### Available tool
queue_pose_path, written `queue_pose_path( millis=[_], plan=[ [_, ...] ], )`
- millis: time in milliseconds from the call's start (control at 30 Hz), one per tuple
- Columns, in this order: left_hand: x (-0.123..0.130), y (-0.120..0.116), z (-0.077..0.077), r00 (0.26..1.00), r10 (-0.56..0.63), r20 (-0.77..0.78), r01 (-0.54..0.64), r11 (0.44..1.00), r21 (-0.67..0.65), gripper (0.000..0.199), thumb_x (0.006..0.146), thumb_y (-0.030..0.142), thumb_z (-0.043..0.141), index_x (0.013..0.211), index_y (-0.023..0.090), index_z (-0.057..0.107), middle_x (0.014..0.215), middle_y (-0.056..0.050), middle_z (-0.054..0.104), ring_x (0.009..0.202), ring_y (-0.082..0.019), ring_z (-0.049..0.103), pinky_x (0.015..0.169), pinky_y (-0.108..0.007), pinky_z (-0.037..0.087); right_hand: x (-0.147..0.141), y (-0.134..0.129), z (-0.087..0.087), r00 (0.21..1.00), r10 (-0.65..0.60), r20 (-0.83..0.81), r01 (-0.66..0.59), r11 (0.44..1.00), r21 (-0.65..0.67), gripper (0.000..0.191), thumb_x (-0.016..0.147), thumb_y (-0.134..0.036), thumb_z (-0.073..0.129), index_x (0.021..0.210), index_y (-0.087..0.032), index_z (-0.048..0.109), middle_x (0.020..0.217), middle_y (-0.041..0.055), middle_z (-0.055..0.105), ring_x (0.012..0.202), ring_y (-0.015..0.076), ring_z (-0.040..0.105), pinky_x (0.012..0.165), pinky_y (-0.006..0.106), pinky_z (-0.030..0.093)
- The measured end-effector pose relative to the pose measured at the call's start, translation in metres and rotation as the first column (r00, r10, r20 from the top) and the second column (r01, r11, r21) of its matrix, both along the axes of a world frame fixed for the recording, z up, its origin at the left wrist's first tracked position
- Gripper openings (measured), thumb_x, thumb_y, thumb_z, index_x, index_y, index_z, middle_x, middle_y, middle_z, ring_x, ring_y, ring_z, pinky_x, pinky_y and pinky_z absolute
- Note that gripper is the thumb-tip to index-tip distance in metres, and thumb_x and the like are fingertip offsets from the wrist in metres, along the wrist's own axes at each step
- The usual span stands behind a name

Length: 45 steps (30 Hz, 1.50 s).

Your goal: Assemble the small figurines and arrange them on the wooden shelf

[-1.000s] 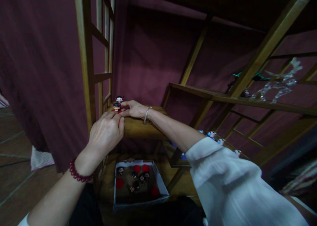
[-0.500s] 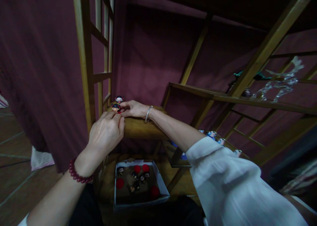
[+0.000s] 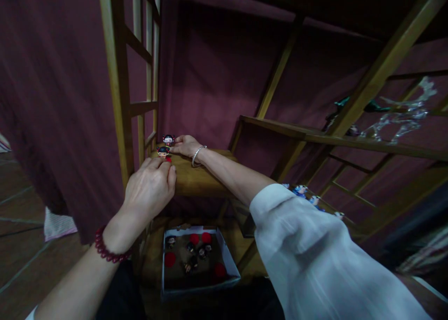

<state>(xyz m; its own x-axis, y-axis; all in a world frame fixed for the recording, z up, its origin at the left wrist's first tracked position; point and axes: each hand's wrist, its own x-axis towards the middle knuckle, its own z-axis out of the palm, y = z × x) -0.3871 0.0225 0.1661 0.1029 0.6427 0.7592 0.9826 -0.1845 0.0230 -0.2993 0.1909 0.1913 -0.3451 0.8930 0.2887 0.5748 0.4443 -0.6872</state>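
Two small black-haired figurines stand one behind the other at the left end of a wooden shelf [image 3: 199, 180]. My right hand [image 3: 187, 147] reaches in from the right, its fingertips at the side of the rear figurine [image 3: 168, 140] in a loose pinch. The front figurine [image 3: 163, 152] has a bit of red at its base, just above my left hand [image 3: 150, 182]. My left hand rests at the shelf's front edge with fingers curled down; its fingertips are hidden, and so is anything under them.
Below, an open box [image 3: 227, 254] holds several figurines and red round pieces. A wooden lattice post [image 3: 121, 105] rises at the left. On the right shelf stands a clear deer figure [image 3: 402, 117]; small blue-white figures [image 3: 300, 190] are lower.
My right hand has moved back from the front figurine to the rear one, uncovering more shelf. My left hand has stayed nearly still.
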Motion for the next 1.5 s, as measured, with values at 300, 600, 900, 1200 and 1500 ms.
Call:
queue_pose_path(
  millis=[300, 600, 900, 1200, 1500],
  plan=[
    [0.0, 0.0, -0.001, 0.999, -0.024, 0.024, 0.024, 1.0, -0.001, 0.034, 0.085, 0.028, 0.033, 0.081, 0.013, 0.063, 0.088, -0.012, 0.063, 0.089, -0.023, 0.056, 0.076, -0.035, 0.047, -0.015, 0.008, -0.004, 1.0, 0.01, -0.022, -0.01, 1.0, 0.015, 0.023, 0.055, -0.024, 0.074, 0.074, -0.014, 0.066, 0.061, -0.004, 0.058, 0.058, 0.0069, 0.05, 0.056, 0.017, 0.038],
    [-0.002, 0.003, -0.003, 0.999, -0.041, -0.006, 0.041, 0.998, 0.055, 0.035, 0.085, 0.028, 0.033, 0.08, 0.014, 0.064, 0.088, -0.012, 0.064, 0.087, -0.023, 0.057, 0.075, -0.036, 0.048, -0.01, 0.009, -0.003, 0.993, 0.076, -0.089, -0.08, 0.996, -0.044, 0.022, 0.054, -0.021, 0.074, 0.073, -0.014, 0.065, 0.062, -0.0035, 0.059, 0.06, 0.0071, 0.05, 0.057, 0.016, 0.039],
    [-0.001, 0.002, -0.002, 1.0, -0.017, -0.006, 0.017, 1.0, 0.0, 0.034, 0.085, 0.028, 0.034, 0.08, 0.013, 0.064, 0.09, -0.012, 0.064, 0.09, -0.024, 0.057, 0.076, -0.035, 0.047, 0.001, -0.003, 0.0, 0.977, 0.141, -0.163, -0.163, 0.977, -0.135, 0.025, 0.056, -0.019, 0.073, 0.078, -0.012, 0.065, 0.064, -0.004, 0.059, 0.055, 0.0046, 0.047, 0.057, 0.016, 0.038],
    [-0.002, 0.002, -0.004, 0.999, -0.027, -0.026, 0.028, 0.998, 0.057, 0.033, 0.085, 0.027, 0.034, 0.08, 0.014, 0.063, 0.089, -0.011, 0.065, 0.089, -0.022, 0.058, 0.076, -0.034, 0.048, 0.003, -0.008, 0.003, 0.978, 0.126, -0.166, -0.149, 0.98, -0.133, 0.022, 0.052, -0.019, 0.076, 0.07, -0.013, 0.064, 0.059, -0.0031, 0.058, 0.056, 0.0068, 0.049, 0.056, 0.017, 0.04],
    [0.002, -0.004, -0.008, 0.978, -0.196, 0.071, 0.183, 0.971, 0.155, 0.024, 0.083, 0.023, 0.039, 0.087, 0.016, 0.062, 0.098, -0.01, 0.063, 0.094, -0.022, 0.056, 0.083, -0.038, 0.046, 0.012, -0.028, 0.012, 0.992, -0.001, -0.126, -0.017, 0.99, -0.143, 0.017, 0.061, -0.014, 0.069, 0.076, -0.012, 0.061, 0.059, -0.0028, 0.054, 0.055, 0.0057, 0.046, 0.052, 0.016, 0.037]
  ],
)
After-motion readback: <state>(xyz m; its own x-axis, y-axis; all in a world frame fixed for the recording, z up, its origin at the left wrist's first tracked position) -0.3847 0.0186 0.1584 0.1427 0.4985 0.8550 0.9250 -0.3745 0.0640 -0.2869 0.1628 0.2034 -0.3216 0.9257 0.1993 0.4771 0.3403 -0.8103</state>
